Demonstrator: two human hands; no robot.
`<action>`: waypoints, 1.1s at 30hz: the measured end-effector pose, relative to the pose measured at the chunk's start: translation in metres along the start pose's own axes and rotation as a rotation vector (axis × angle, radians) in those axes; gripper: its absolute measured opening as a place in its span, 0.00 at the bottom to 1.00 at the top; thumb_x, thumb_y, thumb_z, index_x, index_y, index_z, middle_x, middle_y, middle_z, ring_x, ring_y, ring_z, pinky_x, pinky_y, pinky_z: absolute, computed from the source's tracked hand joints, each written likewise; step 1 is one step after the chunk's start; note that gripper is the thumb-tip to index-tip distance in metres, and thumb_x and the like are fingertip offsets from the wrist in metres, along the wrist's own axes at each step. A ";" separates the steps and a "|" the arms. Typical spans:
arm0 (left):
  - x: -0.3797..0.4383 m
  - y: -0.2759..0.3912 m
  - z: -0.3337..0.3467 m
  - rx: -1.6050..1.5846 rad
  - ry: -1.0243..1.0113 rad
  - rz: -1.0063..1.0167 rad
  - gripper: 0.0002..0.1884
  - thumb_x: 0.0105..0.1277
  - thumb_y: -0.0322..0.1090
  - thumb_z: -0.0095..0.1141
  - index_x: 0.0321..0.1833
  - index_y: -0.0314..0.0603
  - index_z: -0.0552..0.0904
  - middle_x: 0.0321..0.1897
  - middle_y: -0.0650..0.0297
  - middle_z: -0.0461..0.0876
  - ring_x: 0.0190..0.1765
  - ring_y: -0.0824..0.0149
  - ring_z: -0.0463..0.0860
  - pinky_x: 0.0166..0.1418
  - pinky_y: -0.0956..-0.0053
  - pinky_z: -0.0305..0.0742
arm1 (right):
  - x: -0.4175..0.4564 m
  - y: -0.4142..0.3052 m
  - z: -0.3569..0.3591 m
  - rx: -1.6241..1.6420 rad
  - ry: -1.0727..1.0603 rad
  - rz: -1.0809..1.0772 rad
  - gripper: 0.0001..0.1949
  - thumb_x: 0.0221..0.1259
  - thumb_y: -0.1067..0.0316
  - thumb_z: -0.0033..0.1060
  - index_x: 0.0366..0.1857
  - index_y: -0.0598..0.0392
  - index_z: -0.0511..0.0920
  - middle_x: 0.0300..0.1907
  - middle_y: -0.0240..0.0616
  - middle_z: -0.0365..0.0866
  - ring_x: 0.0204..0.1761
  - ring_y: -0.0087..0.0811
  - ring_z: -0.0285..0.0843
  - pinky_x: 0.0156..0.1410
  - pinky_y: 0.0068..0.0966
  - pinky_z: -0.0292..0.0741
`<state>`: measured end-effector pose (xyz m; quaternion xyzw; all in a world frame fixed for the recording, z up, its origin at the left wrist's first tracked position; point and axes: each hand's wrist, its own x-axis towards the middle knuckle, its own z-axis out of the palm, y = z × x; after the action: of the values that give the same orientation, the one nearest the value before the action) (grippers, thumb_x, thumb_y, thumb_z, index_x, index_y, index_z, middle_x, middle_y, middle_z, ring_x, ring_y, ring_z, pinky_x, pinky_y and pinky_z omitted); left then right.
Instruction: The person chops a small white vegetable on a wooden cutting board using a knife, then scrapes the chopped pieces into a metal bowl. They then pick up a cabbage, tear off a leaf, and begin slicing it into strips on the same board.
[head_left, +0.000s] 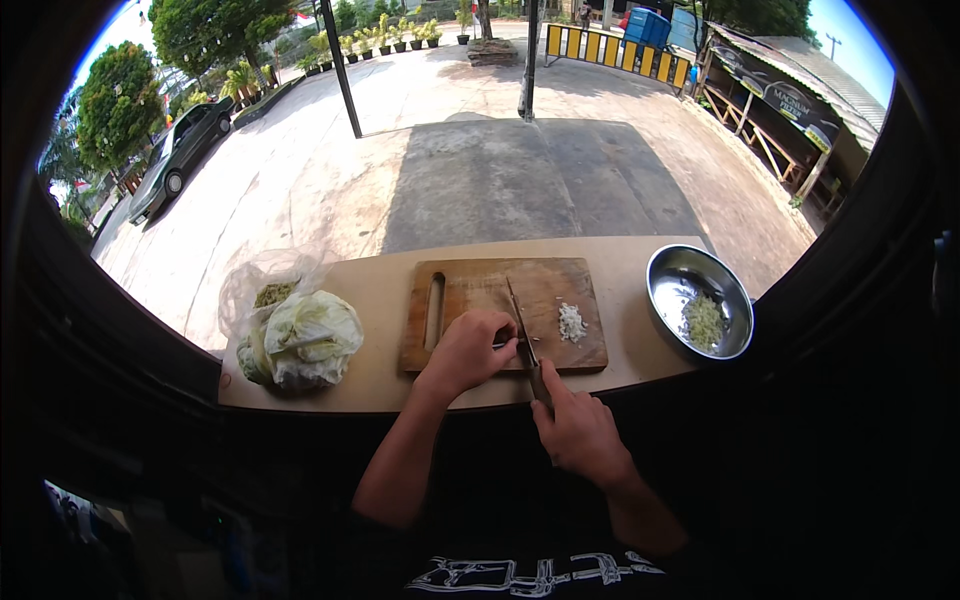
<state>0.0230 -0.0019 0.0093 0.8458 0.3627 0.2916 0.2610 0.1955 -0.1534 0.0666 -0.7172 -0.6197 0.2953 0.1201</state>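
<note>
A wooden chopping board with a long handle slot lies in front of me. My right hand grips the handle of a kitchen knife, its blade pointing away across the board. Close to the left of the blade, my left hand rests on the board with curled fingers. A small pale piece of food shows at those fingertips, mostly hidden. Tiny cut bits lie just right of the blade. Finely chopped white pieces, perhaps garlic, form a small heap on the board's right side.
On the counter, a steel bowl at the right holds chopped pale-green food. To the left sit a leafy cabbage or lettuce head and a clear plastic bag beside greenish contents. Paved ground lies beyond.
</note>
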 end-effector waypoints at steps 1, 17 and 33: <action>0.001 -0.001 -0.002 0.004 -0.008 0.019 0.08 0.67 0.33 0.71 0.43 0.37 0.89 0.41 0.52 0.90 0.48 0.49 0.88 0.57 0.55 0.83 | 0.002 0.000 -0.002 0.011 0.007 -0.011 0.32 0.81 0.54 0.57 0.84 0.53 0.67 0.48 0.62 0.91 0.56 0.65 0.88 0.65 0.55 0.81; -0.003 -0.014 0.011 0.075 0.114 0.206 0.09 0.63 0.32 0.74 0.45 0.40 0.92 0.41 0.62 0.87 0.53 0.55 0.82 0.62 0.59 0.79 | 0.012 0.011 -0.010 0.099 -0.001 -0.065 0.32 0.82 0.54 0.54 0.84 0.55 0.61 0.46 0.67 0.90 0.56 0.69 0.88 0.66 0.60 0.80; -0.021 -0.009 0.002 0.113 0.100 0.198 0.09 0.63 0.31 0.71 0.46 0.46 0.96 0.46 0.67 0.91 0.52 0.58 0.84 0.65 0.64 0.79 | -0.003 -0.005 -0.007 -0.010 -0.083 0.065 0.32 0.84 0.52 0.54 0.84 0.53 0.61 0.51 0.63 0.90 0.56 0.67 0.88 0.64 0.59 0.81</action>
<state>0.0087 -0.0130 -0.0045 0.8752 0.3056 0.3370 0.1646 0.1949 -0.1543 0.0759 -0.7246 -0.6021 0.3253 0.0810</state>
